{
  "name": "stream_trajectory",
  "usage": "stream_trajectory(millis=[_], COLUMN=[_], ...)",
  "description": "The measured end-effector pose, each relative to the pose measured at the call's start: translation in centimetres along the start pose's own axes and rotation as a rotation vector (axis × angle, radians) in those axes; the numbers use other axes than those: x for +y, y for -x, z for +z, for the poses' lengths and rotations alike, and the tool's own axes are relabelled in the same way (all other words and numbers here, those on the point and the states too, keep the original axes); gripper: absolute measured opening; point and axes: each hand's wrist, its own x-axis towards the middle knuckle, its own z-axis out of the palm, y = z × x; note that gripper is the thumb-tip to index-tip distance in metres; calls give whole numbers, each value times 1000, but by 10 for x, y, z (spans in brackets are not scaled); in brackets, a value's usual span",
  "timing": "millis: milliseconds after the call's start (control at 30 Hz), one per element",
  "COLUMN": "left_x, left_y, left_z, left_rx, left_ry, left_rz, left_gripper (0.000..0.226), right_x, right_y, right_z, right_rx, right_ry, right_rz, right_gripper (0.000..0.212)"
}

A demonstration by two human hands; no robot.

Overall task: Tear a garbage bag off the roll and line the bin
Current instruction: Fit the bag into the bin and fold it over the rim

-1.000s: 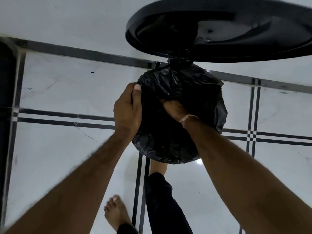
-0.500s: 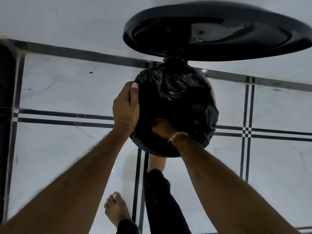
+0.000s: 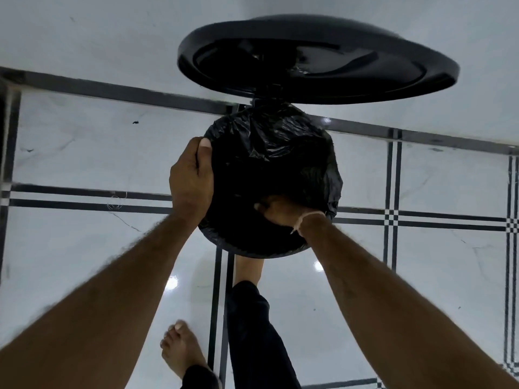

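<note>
A round black bin (image 3: 252,249) stands on the floor below me, with its black lid (image 3: 317,58) swung up behind it. A black garbage bag (image 3: 280,147) is draped over the bin's mouth and hangs crumpled over the far and right rim. My left hand (image 3: 191,178) grips the bag against the bin's left rim, thumb up. My right hand (image 3: 283,210) is closed on the bag at the near-right rim; its fingers are hidden in the plastic. A thread band circles my right wrist.
The floor is glossy white tile (image 3: 84,153) with black stripe borders. My bare left foot (image 3: 182,352) and my right leg in dark trousers (image 3: 252,332) stand just in front of the bin. A dark edge (image 3: 2,136) runs down the far left.
My right hand has slid from the middle of the bag toward the near-right rim, pulling the plastic outward. My left hand has kept its grip on the left rim.
</note>
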Motion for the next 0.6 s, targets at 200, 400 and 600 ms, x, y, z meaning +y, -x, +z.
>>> stream_trajectory(millis=[200,400,600], left_x=[-1,-1,1], left_y=[-1,0,1], left_z=[0,0,-2], left_rx=[8,-11,-16], left_ry=[-21,-6,-1], left_rz=[1,-24,-14], left_gripper=[29,31,31], right_x=[-48,-24,-10], right_y=[8,-49,1], right_z=[-33,-77,-63], right_rx=[340,304,724], right_ry=[-372,-360,-428], right_rz=[-416,-39,-247], right_gripper=[21,37,23])
